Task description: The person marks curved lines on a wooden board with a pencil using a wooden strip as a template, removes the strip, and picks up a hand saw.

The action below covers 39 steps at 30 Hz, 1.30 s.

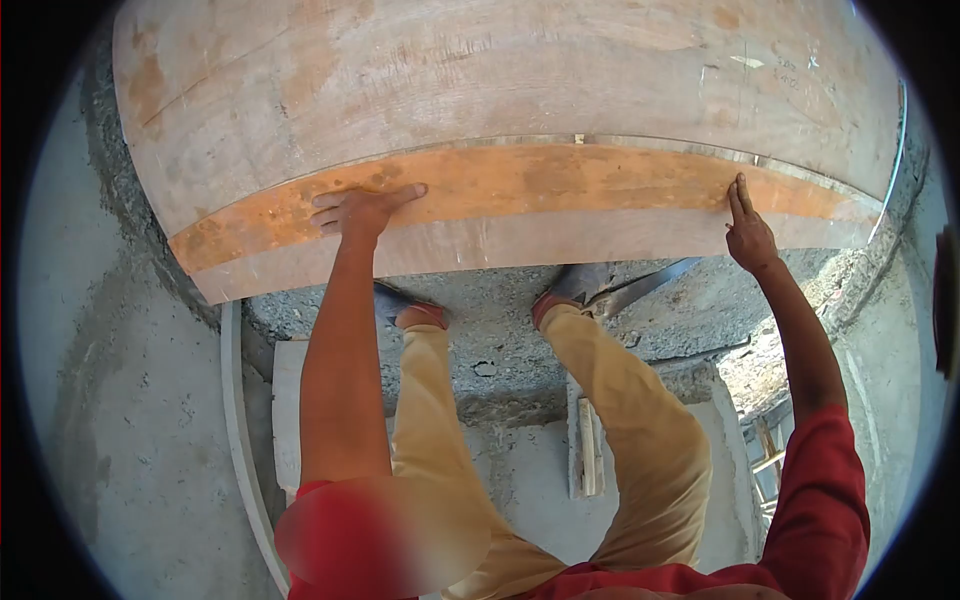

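A long plywood strip, its upper part stained orange [560,180] and its lower part pale [540,236], lies across the near side of a large plywood sheet [430,90]. On the left part of the orange band rests my left hand [365,212], with its fingers and thumb spread. My right hand [750,228] touches the strip near its right end, fingers stretched out and pointing up over the orange band. Neither hand is wrapped around anything. A narrow gap with light spots shows along the strip's upper edge.
My two shoes stand on rough concrete [485,345] just below the strip. A long pale board [238,420] runs down the left side. A short wooden piece [588,450] lies between my legs. Grey concrete walls [130,400] flank both sides.
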Each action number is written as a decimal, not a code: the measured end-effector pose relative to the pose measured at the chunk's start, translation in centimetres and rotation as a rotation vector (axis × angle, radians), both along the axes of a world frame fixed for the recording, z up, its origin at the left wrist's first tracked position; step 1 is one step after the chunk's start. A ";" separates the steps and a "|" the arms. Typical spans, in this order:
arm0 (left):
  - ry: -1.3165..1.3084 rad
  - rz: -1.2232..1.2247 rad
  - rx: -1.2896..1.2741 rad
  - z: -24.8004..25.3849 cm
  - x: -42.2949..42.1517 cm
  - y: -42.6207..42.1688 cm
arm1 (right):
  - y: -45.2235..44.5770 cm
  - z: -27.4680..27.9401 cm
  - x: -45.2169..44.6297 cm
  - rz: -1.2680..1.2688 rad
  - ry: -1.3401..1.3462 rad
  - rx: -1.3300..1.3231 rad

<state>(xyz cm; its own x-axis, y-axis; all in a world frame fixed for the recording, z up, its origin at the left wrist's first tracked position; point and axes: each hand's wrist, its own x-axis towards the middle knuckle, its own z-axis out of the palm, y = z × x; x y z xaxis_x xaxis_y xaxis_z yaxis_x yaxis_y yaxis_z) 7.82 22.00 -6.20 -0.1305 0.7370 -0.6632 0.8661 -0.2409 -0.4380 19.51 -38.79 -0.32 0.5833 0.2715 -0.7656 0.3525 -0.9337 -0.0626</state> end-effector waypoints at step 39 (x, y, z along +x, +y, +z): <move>-0.314 0.108 -0.142 1.8 -1.6 0.8 | 39.6 1.4 3.8 0.524 -0.146 0.268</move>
<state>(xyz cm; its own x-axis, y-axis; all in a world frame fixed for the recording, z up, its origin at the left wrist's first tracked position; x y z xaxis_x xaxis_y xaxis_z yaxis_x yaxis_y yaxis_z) 6.18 22.81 -4.38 0.0243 0.6276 -0.7781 0.9768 -0.1804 -0.1150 23.29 0.83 1.13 0.4137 0.7231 -0.5531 0.7835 -0.5922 -0.1883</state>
